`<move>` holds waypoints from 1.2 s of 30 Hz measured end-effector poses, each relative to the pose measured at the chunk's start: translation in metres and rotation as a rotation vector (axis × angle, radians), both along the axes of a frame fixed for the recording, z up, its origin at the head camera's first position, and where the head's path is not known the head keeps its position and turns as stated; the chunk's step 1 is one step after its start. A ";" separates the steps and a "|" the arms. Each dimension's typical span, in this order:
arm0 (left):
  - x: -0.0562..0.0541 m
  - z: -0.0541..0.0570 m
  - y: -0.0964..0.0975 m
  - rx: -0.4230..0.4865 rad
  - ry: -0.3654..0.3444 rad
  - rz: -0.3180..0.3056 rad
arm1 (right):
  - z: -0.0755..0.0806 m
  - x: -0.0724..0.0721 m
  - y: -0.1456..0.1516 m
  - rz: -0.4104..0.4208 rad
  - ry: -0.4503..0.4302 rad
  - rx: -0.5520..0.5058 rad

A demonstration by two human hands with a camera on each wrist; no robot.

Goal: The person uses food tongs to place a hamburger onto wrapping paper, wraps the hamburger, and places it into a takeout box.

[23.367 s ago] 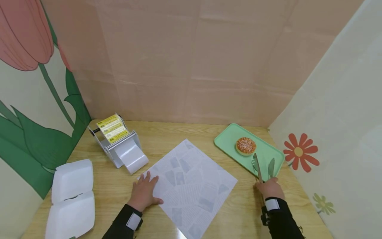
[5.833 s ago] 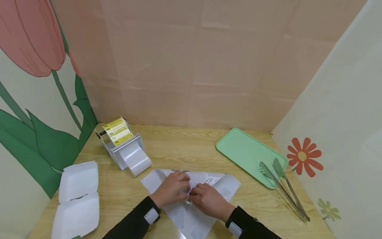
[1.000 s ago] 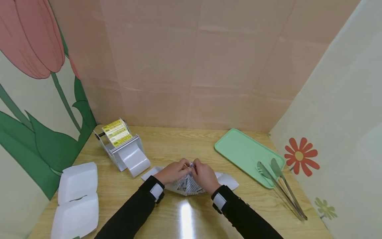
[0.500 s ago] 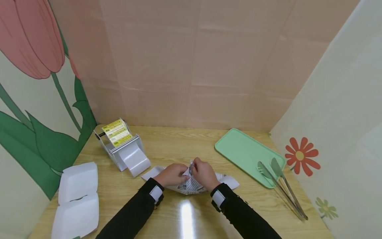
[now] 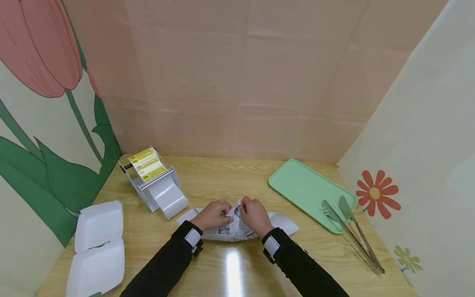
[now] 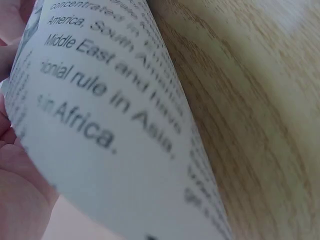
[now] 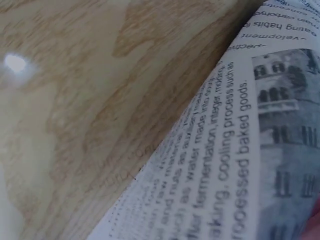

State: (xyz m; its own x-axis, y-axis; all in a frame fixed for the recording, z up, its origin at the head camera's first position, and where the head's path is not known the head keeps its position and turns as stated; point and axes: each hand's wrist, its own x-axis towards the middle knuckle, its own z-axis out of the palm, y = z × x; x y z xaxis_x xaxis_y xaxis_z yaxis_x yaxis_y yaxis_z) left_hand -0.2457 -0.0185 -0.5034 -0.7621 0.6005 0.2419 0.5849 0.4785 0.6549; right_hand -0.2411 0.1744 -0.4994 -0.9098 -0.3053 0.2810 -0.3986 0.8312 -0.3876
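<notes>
A sheet of newsprint-patterned wrapping paper [image 5: 237, 235] is folded up into a peak at the table's middle, its plain corners spreading to both sides. My right hand [image 5: 256, 216] pinches the raised paper near its top. My left hand [image 5: 213, 215] holds the paper's left side, slightly lower, with thumb and fingers curled against it. In the left wrist view, printed paper [image 6: 110, 125] hides most of the left hand. The right wrist view shows the paper [image 7: 240, 150] rising beside the wooden table. What lies inside the folds is hidden, and no bun is visible.
A green tray [image 5: 297, 185] lies at right, with metal tongs [image 5: 356, 239] resting across its near end. A label dispenser [image 5: 152, 181] with a yellow-and-white label roll stands back left. An open white takeaway box [image 5: 98, 247] sits at the left edge.
Earlier the paper lay flat, a bun sat on the tray and my right hand held the tongs. The paper is now gathered upward; lately my left hand came down from the peak.
</notes>
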 end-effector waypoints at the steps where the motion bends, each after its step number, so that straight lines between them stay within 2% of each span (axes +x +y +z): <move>1: 0.000 0.000 -0.001 0.003 0.005 -0.001 | 0.000 0.000 0.000 -0.003 -0.001 0.003; 4: 0.000 -0.001 -0.002 0.009 0.023 -0.007 | -0.002 0.000 0.001 -0.005 -0.009 0.005; 8: 0.000 0.000 -0.002 0.028 -0.018 -0.002 | -0.003 0.000 0.002 0.000 -0.019 -0.006; 10: 0.000 0.000 -0.001 0.031 -0.057 0.016 | -0.003 0.000 0.002 0.004 -0.018 -0.010; 15: 0.001 0.000 -0.001 0.056 -0.225 0.074 | -0.005 -0.001 0.002 0.006 -0.016 -0.002; 17: 0.001 0.000 0.000 0.062 -0.247 0.076 | -0.007 -0.001 0.001 0.002 -0.017 0.004; 25: 0.003 0.003 0.001 0.005 -0.093 0.017 | -0.006 0.000 -0.003 -0.021 -0.056 -0.008; 29: 0.002 0.002 0.003 -0.071 -0.040 -0.001 | -0.008 -0.001 -0.004 -0.032 -0.065 -0.015; 31: 0.002 0.001 0.005 -0.108 -0.003 -0.018 | -0.010 -0.001 -0.004 -0.012 -0.010 0.020; 36: 0.003 -0.003 0.011 -0.177 0.097 -0.031 | -0.015 0.001 -0.002 0.034 0.221 0.124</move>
State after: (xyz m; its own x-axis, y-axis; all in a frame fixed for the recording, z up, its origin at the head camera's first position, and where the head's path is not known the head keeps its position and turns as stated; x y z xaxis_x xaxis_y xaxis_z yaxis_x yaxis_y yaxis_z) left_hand -0.2425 -0.0071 -0.5060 -0.7207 0.6632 0.2019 0.6577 0.5620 0.5016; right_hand -0.2401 0.1720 -0.5148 -0.8190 -0.3793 0.4306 -0.4910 0.8516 -0.1837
